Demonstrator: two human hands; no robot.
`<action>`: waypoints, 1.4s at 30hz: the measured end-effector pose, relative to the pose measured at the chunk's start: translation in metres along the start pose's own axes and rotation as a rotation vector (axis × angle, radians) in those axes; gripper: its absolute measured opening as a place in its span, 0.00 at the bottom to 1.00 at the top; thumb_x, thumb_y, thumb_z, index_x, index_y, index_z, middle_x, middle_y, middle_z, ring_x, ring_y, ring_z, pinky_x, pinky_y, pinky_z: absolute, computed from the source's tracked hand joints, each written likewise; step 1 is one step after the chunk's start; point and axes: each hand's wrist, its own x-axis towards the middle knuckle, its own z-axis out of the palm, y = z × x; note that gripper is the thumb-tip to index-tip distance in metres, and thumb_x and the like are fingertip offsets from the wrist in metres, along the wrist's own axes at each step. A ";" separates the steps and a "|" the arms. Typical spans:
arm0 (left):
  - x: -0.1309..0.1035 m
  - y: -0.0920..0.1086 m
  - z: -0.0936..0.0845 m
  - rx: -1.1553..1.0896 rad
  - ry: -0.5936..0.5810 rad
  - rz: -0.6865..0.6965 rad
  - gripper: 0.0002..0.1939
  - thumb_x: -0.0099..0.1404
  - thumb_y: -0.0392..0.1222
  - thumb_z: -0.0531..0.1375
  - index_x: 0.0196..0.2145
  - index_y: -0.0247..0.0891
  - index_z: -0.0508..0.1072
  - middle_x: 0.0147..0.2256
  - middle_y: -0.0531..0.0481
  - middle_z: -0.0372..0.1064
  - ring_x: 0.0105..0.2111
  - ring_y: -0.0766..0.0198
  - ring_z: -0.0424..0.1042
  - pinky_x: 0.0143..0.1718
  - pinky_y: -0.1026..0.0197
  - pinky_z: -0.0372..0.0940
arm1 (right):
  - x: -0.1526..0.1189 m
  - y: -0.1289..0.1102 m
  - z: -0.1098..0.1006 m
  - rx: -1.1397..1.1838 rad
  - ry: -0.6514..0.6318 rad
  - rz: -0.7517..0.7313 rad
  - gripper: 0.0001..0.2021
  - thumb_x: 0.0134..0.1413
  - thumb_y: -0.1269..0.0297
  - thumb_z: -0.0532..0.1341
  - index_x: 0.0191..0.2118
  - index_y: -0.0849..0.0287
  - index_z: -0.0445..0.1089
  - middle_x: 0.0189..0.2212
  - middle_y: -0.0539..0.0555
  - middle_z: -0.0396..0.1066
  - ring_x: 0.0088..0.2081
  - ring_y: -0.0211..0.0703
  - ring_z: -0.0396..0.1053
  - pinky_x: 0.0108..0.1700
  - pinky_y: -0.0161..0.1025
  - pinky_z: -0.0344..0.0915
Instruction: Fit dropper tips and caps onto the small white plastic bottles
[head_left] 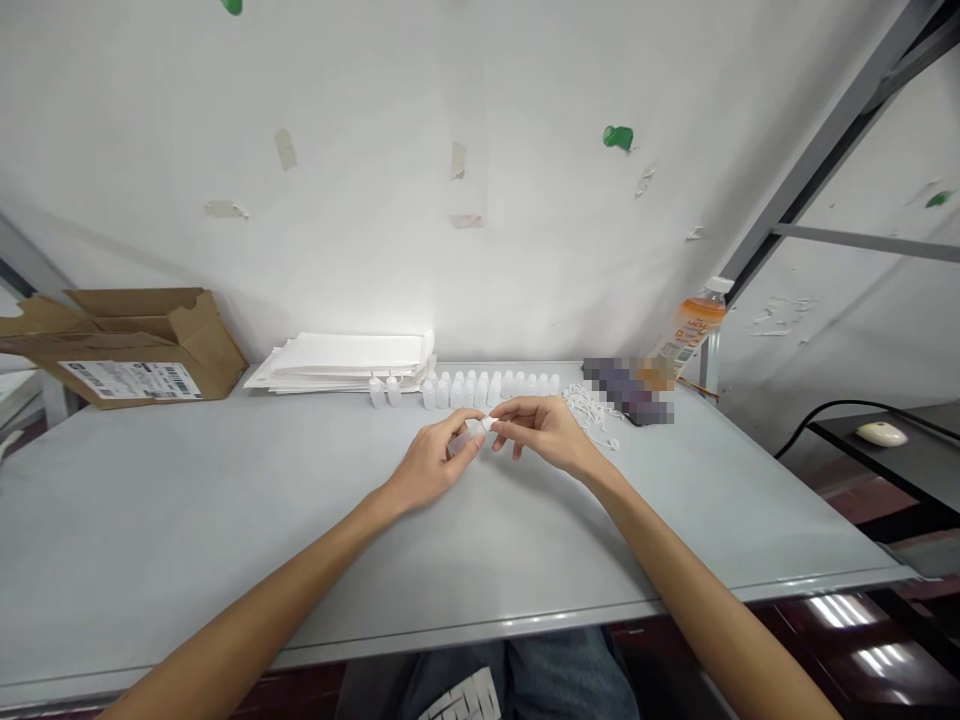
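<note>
My left hand is closed around a small translucent plastic bottle, tilted with its neck up and to the right. The thumb and forefinger of my right hand pinch the white cap at the bottle's neck. Just beyond my hands stand several similar small bottles with white caps, upright in rows. Left of them are two bottles with thin pieces sticking up at their tops. A loose pile of small white plastic pieces lies to the right of my right hand.
On the grey table, a stack of white sheets lies against the wall. An open cardboard box is at the left. A dark blurred-out object and an orange drink bottle are at the right. A mouse rests on a side shelf.
</note>
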 end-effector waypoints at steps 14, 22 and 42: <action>-0.002 0.000 0.000 -0.073 -0.035 0.004 0.14 0.69 0.48 0.51 0.49 0.43 0.58 0.24 0.61 0.48 0.20 0.70 0.51 0.23 0.66 0.50 | 0.001 0.002 0.000 0.017 -0.013 0.024 0.18 0.46 0.52 0.68 0.36 0.63 0.74 0.27 0.54 0.72 0.27 0.42 0.73 0.23 0.36 0.68; 0.000 -0.004 0.000 -0.120 -0.031 0.000 0.14 0.68 0.49 0.53 0.48 0.42 0.59 0.25 0.60 0.54 0.22 0.70 0.55 0.24 0.66 0.52 | -0.001 0.004 -0.003 -0.010 -0.065 0.021 0.17 0.50 0.52 0.66 0.33 0.63 0.72 0.26 0.53 0.71 0.27 0.41 0.73 0.25 0.35 0.68; 0.002 -0.004 -0.001 -0.022 0.082 -0.012 0.18 0.65 0.52 0.56 0.47 0.39 0.71 0.43 0.48 0.72 0.24 0.70 0.63 0.28 0.64 0.62 | 0.001 0.012 0.003 -0.097 -0.041 -0.004 0.21 0.57 0.45 0.58 0.28 0.62 0.68 0.24 0.53 0.70 0.24 0.38 0.71 0.22 0.33 0.65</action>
